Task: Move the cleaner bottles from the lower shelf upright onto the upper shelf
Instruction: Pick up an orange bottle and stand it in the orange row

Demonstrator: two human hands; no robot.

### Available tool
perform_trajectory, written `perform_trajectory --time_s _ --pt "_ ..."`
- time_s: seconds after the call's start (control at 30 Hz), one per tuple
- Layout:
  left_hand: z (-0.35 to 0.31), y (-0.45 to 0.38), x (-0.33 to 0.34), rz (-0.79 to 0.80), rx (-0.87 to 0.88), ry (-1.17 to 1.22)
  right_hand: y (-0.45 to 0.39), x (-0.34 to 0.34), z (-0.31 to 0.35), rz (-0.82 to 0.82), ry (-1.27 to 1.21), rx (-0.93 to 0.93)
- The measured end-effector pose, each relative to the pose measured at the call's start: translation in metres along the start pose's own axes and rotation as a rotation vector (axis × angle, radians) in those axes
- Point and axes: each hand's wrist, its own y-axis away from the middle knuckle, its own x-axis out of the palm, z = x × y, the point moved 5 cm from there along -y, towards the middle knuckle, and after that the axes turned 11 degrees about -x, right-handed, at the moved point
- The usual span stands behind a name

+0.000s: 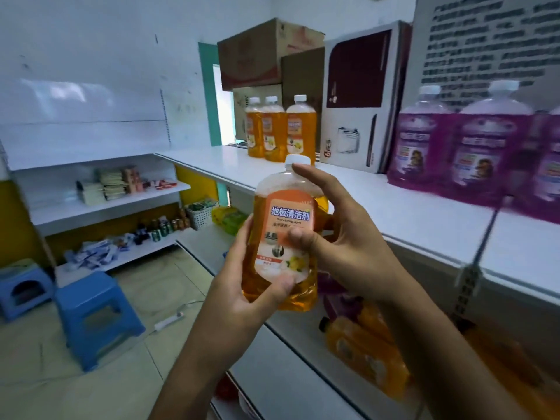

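orange bottle [283, 237] upright in mid-air before the upper shelf [409, 219]. left hand [242, 286] grips its base, right hand [342, 237] pinches label and neck. near full, so likely heavy, slick plastic (support underneath).

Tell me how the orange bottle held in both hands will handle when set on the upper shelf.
The clear plastic bottle of orange cleaner looks nearly full, so probably heavy for its size. Its smooth sides may be slippery; the left hand and right hand both grip it. Tall on a narrow base, it could tip on the white upper shelf.
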Motion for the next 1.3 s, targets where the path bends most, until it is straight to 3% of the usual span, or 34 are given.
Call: perform_trajectory --time_s 0.27,0.5,0.8,1.0,1.13,1.3 --pt "0.015 -0.049 -0.051 -0.174 0.052 -0.007 -0.06 0.033 -0.051 -0.012 -0.102 -0.052" --pt "0.022 -0.092 -0.085 -0.174 0.116 0.003 -0.096 0.052 -0.071 -0.095 -0.085 -0.072" --pt "0.042 -0.167 -0.126 0.118 0.174 0.01 -0.129 0.065 -0.095 -0.2 0.172 -0.003" --pt "0.039 -0.21 -0.139 0.267 0.277 -0.05 -0.168 0.075 -0.09 -0.07 0.404 0.022" --pt "0.031 -0.234 -0.137 0.355 0.344 -0.097 -0.186 0.068 -0.082 -0.108 0.534 0.061" --pt "0.018 -0.261 -0.119 0.636 0.37 -0.072 -0.179 0.052 -0.072 -0.195 0.596 0.12"
